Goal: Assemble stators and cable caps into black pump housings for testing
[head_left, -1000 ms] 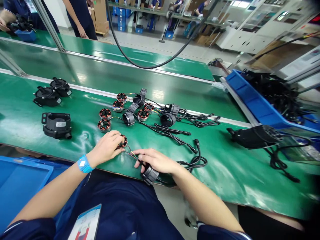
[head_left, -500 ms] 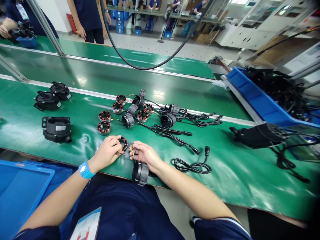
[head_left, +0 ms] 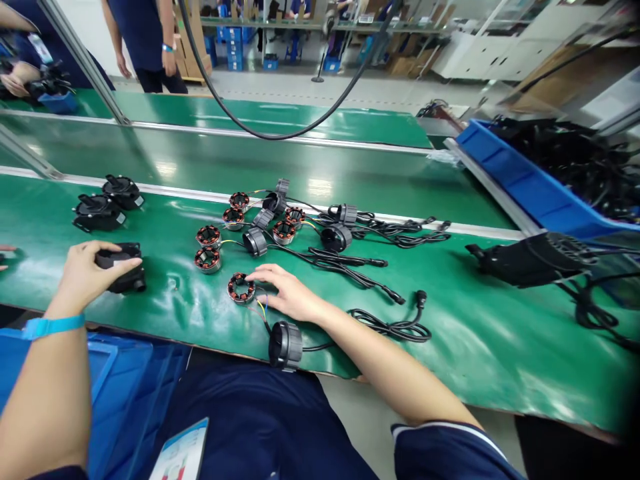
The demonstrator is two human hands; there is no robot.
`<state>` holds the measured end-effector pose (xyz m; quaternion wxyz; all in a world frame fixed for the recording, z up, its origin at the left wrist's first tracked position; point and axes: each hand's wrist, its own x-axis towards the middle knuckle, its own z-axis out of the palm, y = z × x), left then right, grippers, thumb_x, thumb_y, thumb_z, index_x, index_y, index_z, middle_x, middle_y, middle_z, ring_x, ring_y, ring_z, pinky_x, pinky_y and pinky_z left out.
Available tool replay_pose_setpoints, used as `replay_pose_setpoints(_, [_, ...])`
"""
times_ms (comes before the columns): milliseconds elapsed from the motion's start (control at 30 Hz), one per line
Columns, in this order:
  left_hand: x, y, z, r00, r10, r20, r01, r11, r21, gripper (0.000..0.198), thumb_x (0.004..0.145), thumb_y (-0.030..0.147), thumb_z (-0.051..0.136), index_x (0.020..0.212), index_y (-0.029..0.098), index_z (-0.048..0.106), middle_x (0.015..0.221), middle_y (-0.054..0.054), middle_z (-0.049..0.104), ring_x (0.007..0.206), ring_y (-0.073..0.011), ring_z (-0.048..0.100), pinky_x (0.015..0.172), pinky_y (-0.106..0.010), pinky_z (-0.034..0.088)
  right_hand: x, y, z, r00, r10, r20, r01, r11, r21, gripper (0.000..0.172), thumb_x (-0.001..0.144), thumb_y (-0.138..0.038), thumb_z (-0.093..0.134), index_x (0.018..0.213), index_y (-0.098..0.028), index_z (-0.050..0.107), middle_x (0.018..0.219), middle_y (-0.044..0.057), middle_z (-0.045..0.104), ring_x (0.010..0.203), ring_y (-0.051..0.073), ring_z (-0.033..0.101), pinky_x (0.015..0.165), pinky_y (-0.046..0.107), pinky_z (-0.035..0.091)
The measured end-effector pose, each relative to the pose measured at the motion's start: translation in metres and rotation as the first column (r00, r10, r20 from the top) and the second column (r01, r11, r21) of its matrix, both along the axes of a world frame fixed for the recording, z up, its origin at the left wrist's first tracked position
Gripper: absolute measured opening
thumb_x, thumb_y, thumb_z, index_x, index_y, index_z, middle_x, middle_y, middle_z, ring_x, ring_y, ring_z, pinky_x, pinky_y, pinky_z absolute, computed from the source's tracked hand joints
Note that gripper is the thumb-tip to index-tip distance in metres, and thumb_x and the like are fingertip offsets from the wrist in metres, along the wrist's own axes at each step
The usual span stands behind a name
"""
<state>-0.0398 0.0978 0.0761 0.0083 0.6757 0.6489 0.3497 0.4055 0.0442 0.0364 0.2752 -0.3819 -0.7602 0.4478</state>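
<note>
Ring: a short metal ring lined with orange-brown coil windings and dark segments (head_left: 242, 298), lying flat on the glossy green bench (head_left: 185, 303), its centre hollow.
Leads: thin red, yellow and blue wires (head_left: 262, 311), linking ring to cap.
Cap: a black plastic cylinder with a ribbed side (head_left: 287, 345), tipped over near the bench's front edge, hollow end facing left; a black cable (head_left: 317, 347) leaves it and passes behind the right forearm.
Right hand (head_left: 290, 293): fingers at the ring's edge, thumb lower, beside the leads; whether it grips, cannot tell.
Housing: a squat black plastic body with a side spout (head_left: 131, 281), on the bench at left, partly covered.
Left hand (head_left: 90, 277): thumb and fingers spread over the housing's top; firmness of hold, cannot tell.
Companion rings: six of the same coil-wound sort (head_left: 207, 267), behind the first.
Rear housings: two black plastic units with upper spouts (head_left: 97, 215), side by side.
Labels: small white stickers (head_left: 121, 218) on the rear housings (print too small to read).
Badge: a white card with blue top and red patch (head_left: 183, 452), on the wearer's front; writing illegible.
</note>
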Motion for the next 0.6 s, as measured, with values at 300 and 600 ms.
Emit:
replay_pose_setpoints(300, [0.093, -0.093, -0.040, 0.981, 0.193, -0.027, -0.164, 0.891, 0.425, 0.064, 0.052, 0.065, 0.095, 0.082, 0.019, 0.062, 0.112, -0.007, 0.044, 0.116, -0.0367, 0.056, 0.101, -0.062, 0.052, -0.012, -0.010, 0.006, 0.986, 0.115, 0.117, -0.142, 0.957, 0.253, 0.005, 0.095, -0.020, 0.070, 0.098, -0.019, 0.066, 0.143, 0.017, 0.058, 0.143, 0.025, 0.051, 0.109, 0.040, 0.051])
replay_pose_setpoints(600, [0.229, -0.104, -0.058, 0.958, -0.159, 0.237, 0.066, 0.931, 0.358, 0.092, 0.065, 0.068, 0.087, 0.133, 0.020, 0.047, 0.118, -0.010, 0.051, 0.107, -0.0273, 0.055, 0.090, -0.044, 0.052, -0.010, -0.060, 0.055, 0.938, -0.133, -0.319, 0.318, 0.698, 0.642, 0.046, 0.091, -0.045, 0.078, 0.123, -0.024, 0.054, 0.128, 0.017, 0.069, 0.119, 0.026, 0.070, 0.097, 0.041, 0.061])
